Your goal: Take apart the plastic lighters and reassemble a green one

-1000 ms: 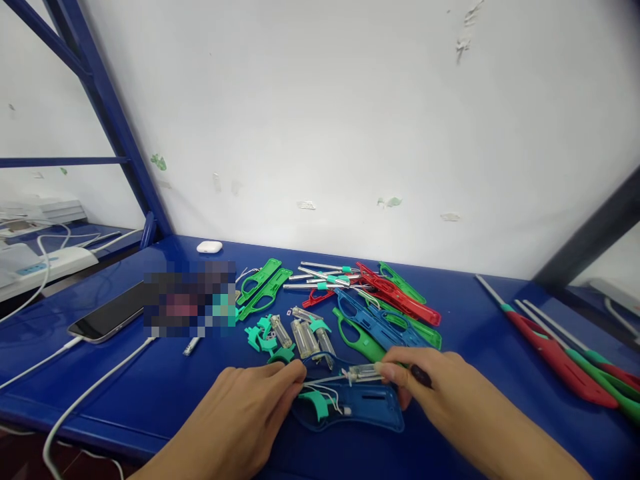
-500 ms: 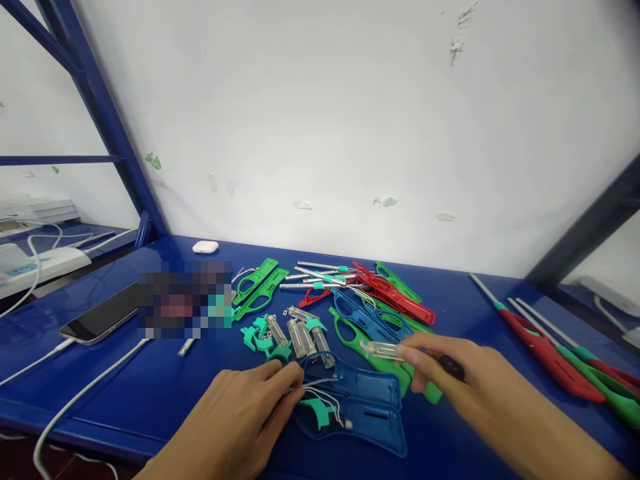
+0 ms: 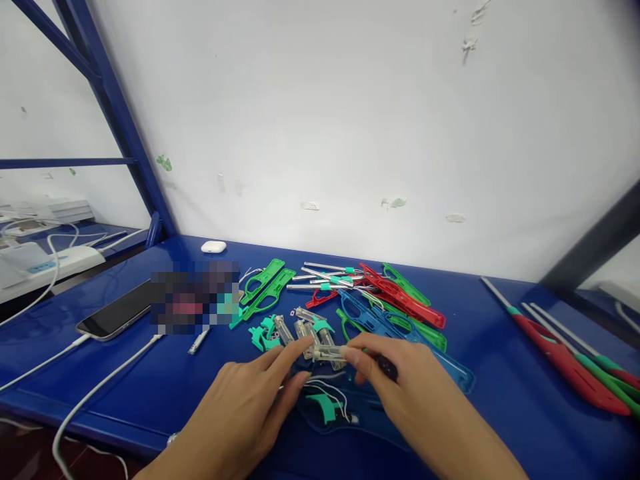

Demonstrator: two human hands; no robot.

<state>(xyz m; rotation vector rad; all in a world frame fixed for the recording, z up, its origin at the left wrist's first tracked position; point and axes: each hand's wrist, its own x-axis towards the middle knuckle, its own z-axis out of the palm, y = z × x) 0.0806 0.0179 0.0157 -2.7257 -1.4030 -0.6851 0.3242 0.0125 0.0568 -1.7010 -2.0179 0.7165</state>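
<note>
My right hand [image 3: 400, 367] pinches a small clear lighter fuel tank [image 3: 327, 352] between thumb and fingers, with a dark-handled tool [image 3: 387, 368] tucked in the same hand. My left hand [image 3: 260, 387] is at the tank's left end, thumb and index finger apart; whether it touches the tank is unclear. Below both hands lies a blue lighter casing half [image 3: 313, 417], partly hidden, with a teal trigger [image 3: 325, 407] and thin white wires [image 3: 337, 387] in it. Behind them are several clear tanks [image 3: 283, 329] and loose teal triggers [image 3: 263, 337].
Red casing halves [image 3: 410, 297], green casing halves [image 3: 270, 293] and metal lighter tubes [image 3: 310, 287] lie farther back. Long lighters [image 3: 565, 360] rest at the right. On the left are a phone [image 3: 117, 313], cables [image 3: 105, 380] and a white earbud case [image 3: 213, 247].
My right hand has carried the clear tank left and slightly down, over to my left hand. My left fingers have opened towards it. The view has shifted slightly.
</note>
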